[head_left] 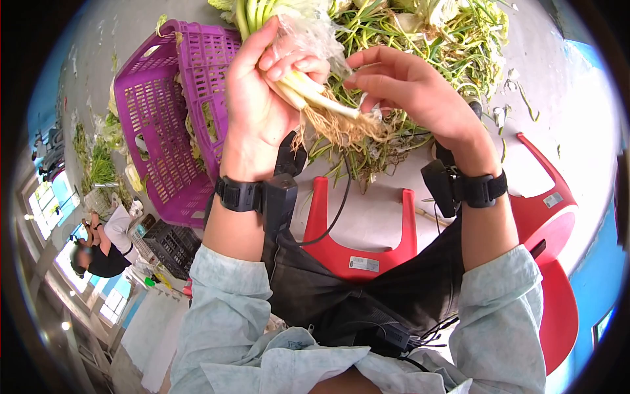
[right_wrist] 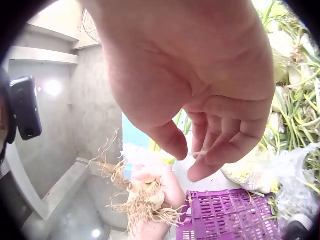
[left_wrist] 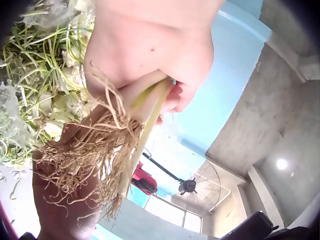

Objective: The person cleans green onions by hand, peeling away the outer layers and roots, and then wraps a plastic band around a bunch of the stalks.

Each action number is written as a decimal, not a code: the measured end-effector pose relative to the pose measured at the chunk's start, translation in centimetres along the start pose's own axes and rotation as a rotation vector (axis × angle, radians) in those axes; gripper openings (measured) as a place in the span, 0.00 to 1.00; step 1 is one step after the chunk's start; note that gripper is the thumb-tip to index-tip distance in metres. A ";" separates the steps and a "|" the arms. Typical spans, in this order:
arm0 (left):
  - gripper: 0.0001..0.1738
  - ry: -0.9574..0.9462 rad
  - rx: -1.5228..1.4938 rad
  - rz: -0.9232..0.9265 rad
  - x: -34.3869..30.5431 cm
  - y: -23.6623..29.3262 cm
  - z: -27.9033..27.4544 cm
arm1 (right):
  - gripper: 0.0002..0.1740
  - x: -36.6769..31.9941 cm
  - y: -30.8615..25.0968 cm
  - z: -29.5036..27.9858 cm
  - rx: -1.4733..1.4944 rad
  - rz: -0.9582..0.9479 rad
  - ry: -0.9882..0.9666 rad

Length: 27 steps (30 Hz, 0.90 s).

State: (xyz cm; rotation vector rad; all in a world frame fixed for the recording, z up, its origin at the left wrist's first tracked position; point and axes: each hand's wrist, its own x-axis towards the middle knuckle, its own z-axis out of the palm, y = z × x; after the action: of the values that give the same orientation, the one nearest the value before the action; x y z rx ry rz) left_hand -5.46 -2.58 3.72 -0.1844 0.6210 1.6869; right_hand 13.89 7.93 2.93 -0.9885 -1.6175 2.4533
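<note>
In the head view my left hand (head_left: 259, 105) grips a bunch of green onions (head_left: 308, 92) with white stems and shaggy brown roots hanging toward me. Those roots (left_wrist: 100, 155) fan out below the fist in the left wrist view. Crumpled clear plastic (head_left: 308, 33) shows at the left fingers and overlaps the stems. Just right of the bunch is my right hand (head_left: 417, 88), its fingers loosely bent and the thumb apart from them. A thin whitish wisp (right_wrist: 200, 152) shows by the right fingertips; I cannot tell whether they hold it.
A purple plastic crate (head_left: 154, 125) stands tipped at the left. Beyond the hands spreads a heap of green trimmings and leaves (head_left: 426, 46). Red stools (head_left: 361, 259) stand near my knees and at the right. Another person (head_left: 108, 253) works at the far left beside dark crates (head_left: 172, 246).
</note>
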 end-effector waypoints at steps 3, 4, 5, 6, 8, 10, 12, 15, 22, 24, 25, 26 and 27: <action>0.23 0.007 -0.012 0.034 0.2 0.4 -0.4 | 0.16 0.1 0.1 -0.2 -0.139 0.016 0.111; 0.21 0.000 -0.028 0.037 0.4 0.8 -0.7 | 0.16 0.3 0.3 -0.3 -0.149 0.020 0.149; 0.20 -0.007 -0.045 0.040 0.5 1.1 -0.9 | 0.15 0.5 0.5 -0.4 -0.158 0.025 0.186; 0.15 0.003 -0.066 0.053 0.5 1.3 -1.0 | 0.15 0.6 0.6 -0.3 -0.173 0.006 0.224; 0.13 -0.004 -0.059 0.060 0.4 1.5 -1.0 | 0.15 0.6 0.6 -0.6 -0.205 -0.019 0.223; 0.11 -0.011 -0.061 0.062 0.4 1.5 -1.0 | 0.15 0.6 0.5 -0.7 -0.226 -0.034 0.227; 0.10 -0.021 -0.070 0.060 0.4 1.3 -1.0 | 0.15 0.5 0.5 -0.6 -0.237 -0.040 0.237; 0.09 -0.055 -0.073 0.058 0.6 1.2 -1.3 | 0.16 0.2 0.1 -0.5 -0.248 0.010 0.274; 0.08 -0.031 -0.094 0.068 0.7 1.2 -1.6 | 0.16 0.3 0.3 -1.0 -0.258 -0.012 0.311; 0.08 -0.034 -0.102 0.066 0.8 1.3 -1.7 | 0.16 0.2 0.2 -0.9 -0.213 -0.037 0.331; 0.08 -0.030 -0.109 0.070 0.9 1.4 -1.9 | 0.16 0.2 0.2 -1.0 -0.202 -0.036 0.333; 0.08 -0.026 -0.116 0.075 0.9 1.5 -2.2 | 0.15 0.2 0.2 -1.1 -0.191 -0.035 0.335; 0.07 -0.023 -0.123 0.080 1.0 1.6 -2.4 | 0.15 0.2 0.2 -1.3 -0.180 -0.034 0.336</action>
State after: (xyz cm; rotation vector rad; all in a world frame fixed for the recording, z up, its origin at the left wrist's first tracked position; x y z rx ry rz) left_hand -7.75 -3.04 1.79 -0.2303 0.5136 1.8034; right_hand 14.44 8.97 2.36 -1.3007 -1.7369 2.0087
